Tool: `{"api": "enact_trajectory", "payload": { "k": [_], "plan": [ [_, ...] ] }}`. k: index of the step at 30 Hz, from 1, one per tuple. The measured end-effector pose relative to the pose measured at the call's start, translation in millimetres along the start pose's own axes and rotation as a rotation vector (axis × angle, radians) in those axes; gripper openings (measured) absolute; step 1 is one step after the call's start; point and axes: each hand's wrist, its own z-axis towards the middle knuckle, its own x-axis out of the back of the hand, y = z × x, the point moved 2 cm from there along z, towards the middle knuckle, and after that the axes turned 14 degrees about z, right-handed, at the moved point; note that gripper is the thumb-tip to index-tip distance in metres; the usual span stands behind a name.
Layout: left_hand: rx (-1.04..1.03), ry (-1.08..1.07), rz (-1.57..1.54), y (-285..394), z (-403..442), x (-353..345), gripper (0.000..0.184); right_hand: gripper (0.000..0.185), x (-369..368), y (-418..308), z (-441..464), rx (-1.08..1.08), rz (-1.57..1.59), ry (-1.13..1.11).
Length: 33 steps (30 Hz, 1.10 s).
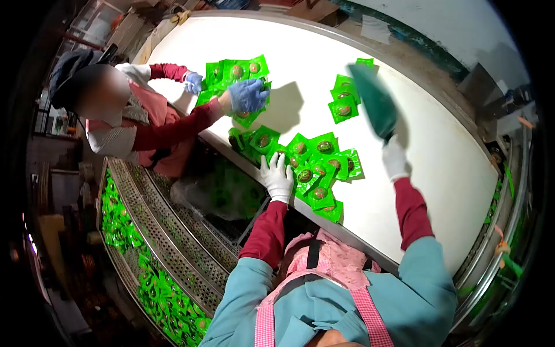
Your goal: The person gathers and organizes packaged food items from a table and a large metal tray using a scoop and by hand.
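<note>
white tabletop [439, 196] fills the middle of our frame, and we judge the work partway: shiny green square pouches [319, 192] lie gathered in a loose heap at centre, while a short row of pouches [344, 109] remains apart towards upper right. our white-gloved left hand [277, 178] rests fingers spread against the heap; our white-gloved right hand [396, 159] is clamped round a dark green, blade-shaped tool [374, 101].

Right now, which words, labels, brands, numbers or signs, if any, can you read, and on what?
None can be read.
Square, shiny green plastic packets: any print is too small.
Dark-green, broad-bladed tool in the white-gloved right hand: too blurred to tell.
</note>
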Motion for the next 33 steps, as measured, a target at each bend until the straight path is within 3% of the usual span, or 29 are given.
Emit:
{"api": "enact_trajectory", "payload": {
  "k": [2,3,4,6,7,10,13,15,17,19,20,22,23,25,27,29,31,33],
  "plan": [
    [0.005,-0.001,-0.032,-1,0,-4,0.043,0.032,15,8,52,-0.077,0.059,0.051],
    [0.012,0.006,-0.039,1,1,-1,0.043,0.027,15,12,77,-0.15,0.015,-0.05],
    [0.017,0.007,-0.046,0,0,-5,0.042,0.026,-26,43,107,-0.071,-0.097,-0.107],
    [0.03,-0.001,-0.048,-3,-3,-11,0.042,0.029,-53,33,116,0.002,-0.139,-0.145],
    [0.034,-0.008,-0.058,-4,-3,-13,0.042,0.031,-39,-15,104,-0.004,-0.07,-0.123],
    [0.051,-0.013,-0.069,-4,-1,-10,0.042,0.04,-54,-79,67,0.197,-0.261,-0.251],
    [0.058,0.048,-0.126,-7,1,-12,0.046,0.044,-45,-116,22,0.356,-0.225,-0.452],
    [0.055,0.22,-0.219,-9,-3,-14,0.049,0.043,-37,-132,-9,0.43,-0.191,-0.581],
    [0.087,0.229,-0.233,-14,-7,-12,0.052,0.046,-31,-137,-35,0.488,-0.116,-0.666],
    [0.212,0.368,-0.449,-29,-7,-13,0.047,0.05,-20,-136,-50,0.499,-0.11,-0.721],
    [0.305,0.294,-0.383,-33,-4,3,0.046,0.05,-8,-136,-52,0.501,-0.12,-0.727],
    [0.381,0.424,-0.439,-67,14,-23,0.045,0.044,23,-136,-55,0.473,-0.089,-0.811],
    [0.375,0.455,-0.477,-81,36,-19,0.045,0.045,36,-124,-55,0.437,0.038,-0.765],
    [0.284,0.303,-0.53,-109,80,-20,0.046,0.039,83,-118,-55,0.337,0.181,-0.677],
    [0.227,0.198,-0.125,-134,114,-44,0.059,0.036,126,-98,-59,0.286,0.361,-0.529],
    [0.23,-0.154,-0.14,-146,139,-57,0.07,0.045,168,-64,-58,-0.147,0.501,-0.651],
    [0.209,-0.312,-0.211,-144,146,-68,0.073,0.041,228,-57,-56,-0.462,0.601,-0.808],
    [0.221,-0.366,-0.231,-132,146,-72,0.071,0.036,264,-3,-71,-0.77,0.521,-1.09]
  ]
}}
